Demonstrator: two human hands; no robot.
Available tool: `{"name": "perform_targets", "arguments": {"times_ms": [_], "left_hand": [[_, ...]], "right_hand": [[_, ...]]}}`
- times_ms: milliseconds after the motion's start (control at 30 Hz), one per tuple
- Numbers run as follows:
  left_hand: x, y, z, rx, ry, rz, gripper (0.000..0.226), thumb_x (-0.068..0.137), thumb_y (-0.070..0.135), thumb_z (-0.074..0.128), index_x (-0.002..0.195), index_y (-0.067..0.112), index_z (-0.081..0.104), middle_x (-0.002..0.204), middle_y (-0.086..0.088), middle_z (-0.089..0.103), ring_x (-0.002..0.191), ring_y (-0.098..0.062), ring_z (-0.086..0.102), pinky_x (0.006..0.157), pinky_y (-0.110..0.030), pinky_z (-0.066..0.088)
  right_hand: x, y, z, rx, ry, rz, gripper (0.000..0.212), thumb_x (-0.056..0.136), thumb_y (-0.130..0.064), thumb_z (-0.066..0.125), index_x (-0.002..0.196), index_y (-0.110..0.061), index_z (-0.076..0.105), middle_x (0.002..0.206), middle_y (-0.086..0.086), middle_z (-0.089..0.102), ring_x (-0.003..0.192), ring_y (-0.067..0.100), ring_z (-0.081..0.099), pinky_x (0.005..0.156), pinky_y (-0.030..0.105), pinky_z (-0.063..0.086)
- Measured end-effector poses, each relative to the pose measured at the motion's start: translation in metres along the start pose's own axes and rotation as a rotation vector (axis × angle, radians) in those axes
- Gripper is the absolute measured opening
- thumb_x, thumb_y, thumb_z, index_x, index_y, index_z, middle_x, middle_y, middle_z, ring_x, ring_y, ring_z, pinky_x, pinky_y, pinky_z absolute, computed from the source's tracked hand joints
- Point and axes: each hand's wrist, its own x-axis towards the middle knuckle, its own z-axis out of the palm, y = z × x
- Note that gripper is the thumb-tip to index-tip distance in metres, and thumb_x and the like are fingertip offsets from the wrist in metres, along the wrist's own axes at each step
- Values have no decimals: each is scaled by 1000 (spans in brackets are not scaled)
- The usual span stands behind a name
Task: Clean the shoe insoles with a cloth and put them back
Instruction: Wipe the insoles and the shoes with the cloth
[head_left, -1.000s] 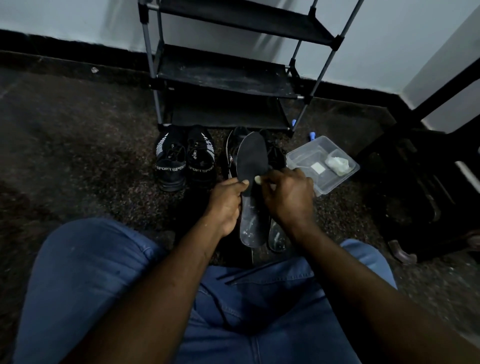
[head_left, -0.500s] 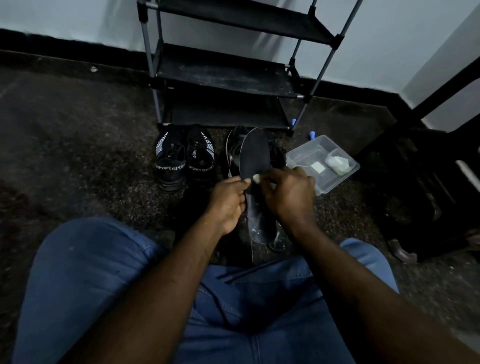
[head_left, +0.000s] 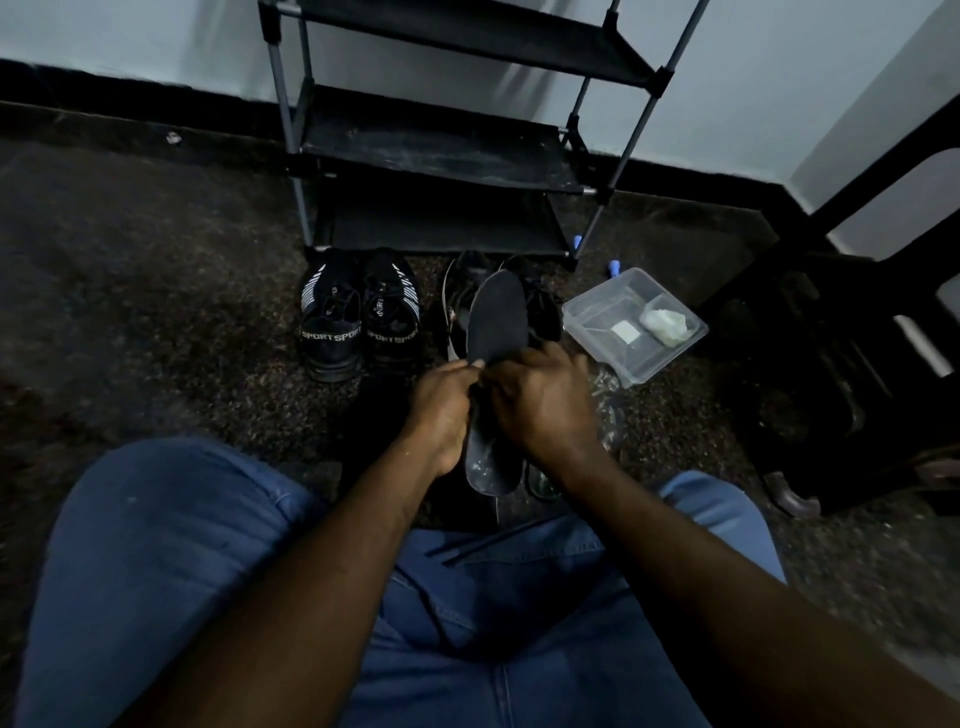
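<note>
Wiping stage, judging by grip: left hand (head_left: 441, 410) pinches insole (head_left: 496, 317), right hand (head_left: 540, 400) fingers curl round it; refitting into shoe (head_left: 460, 301) not yet done.

Head view, single wide-angle lens. Shot from above the blue jeans (head_left: 171, 561) of a seated person, aimed forward and down at the shoe rack (head_left: 441, 156). Held near: places the left hand (head_left: 441, 410) and right hand (head_left: 545, 405), both gripping the insole (head_left: 496, 317), at frame centre, just in front of the shoe rack. Crops the shoe rack at the upper edge, keeps the wall (head_left: 130, 41) behind it and the dark floor (head_left: 130, 270) on either side of it.
</note>
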Motion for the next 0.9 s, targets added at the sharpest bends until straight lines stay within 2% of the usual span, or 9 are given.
{"name": "perform_targets", "arguments": {"times_ms": [100,167,300,467,600,700,733,800,900], "left_hand": [[-1,3,5,18,21,-13,16,100,12,56,93,11,71,81,-5,72,70,-11,65,65,-24,49],[-4,1,5,-13,31,-23,17,94,21,62,103,10,72,95,-13,64,75,-18,58,65,-29,42],[2,-2,0,-45,67,-34,19,102,11,54,87,15,64,75,-4,64,66,-13,57,62,-25,44],[3,-3,3,-58,39,-42,14,102,12,54,100,13,68,87,-7,71,75,-14,66,70,-25,53],[3,-2,1,-97,55,-52,25,102,2,49,84,14,62,67,1,65,63,-11,61,58,-19,50],[3,0,3,-95,72,-24,10,98,9,59,103,6,67,96,-9,73,93,-21,67,88,-30,54],[2,0,4,-111,79,-24,22,97,11,61,115,2,66,110,-14,73,104,-26,68,97,-35,53],[-1,0,2,-146,73,-23,26,101,9,55,123,1,65,116,-19,73,103,-29,70,94,-40,55],[4,-2,-1,-148,43,9,23,103,4,48,118,4,65,106,-17,73,94,-27,69,86,-38,56]], "right_hand": [[8,15,-3,31,67,233,25,92,-46,59,98,-31,78,95,-4,73,93,27,60,79,41,42],[8,18,-3,45,88,316,23,92,-43,61,98,-29,78,96,-2,72,95,28,59,79,41,43],[-6,1,4,-32,71,3,20,87,-40,62,91,-27,77,91,-4,69,93,29,58,75,41,39],[4,16,-3,28,113,264,23,90,-41,60,100,-30,77,97,-5,71,97,26,56,79,41,41],[-9,0,5,-49,88,-47,20,86,-40,63,95,-29,78,87,-5,66,90,26,55,75,40,35],[0,18,0,41,124,181,22,90,-41,60,97,-29,77,94,-6,70,93,24,55,77,40,40],[0,22,-1,67,132,247,21,92,-41,61,99,-29,77,97,-6,70,94,23,55,79,40,41],[-4,19,-1,48,118,172,18,92,-39,65,98,-28,77,95,-5,69,94,24,55,79,41,40],[-10,9,0,-11,97,-86,17,90,-40,65,95,-29,76,91,-6,67,91,25,54,76,41,38]]}}
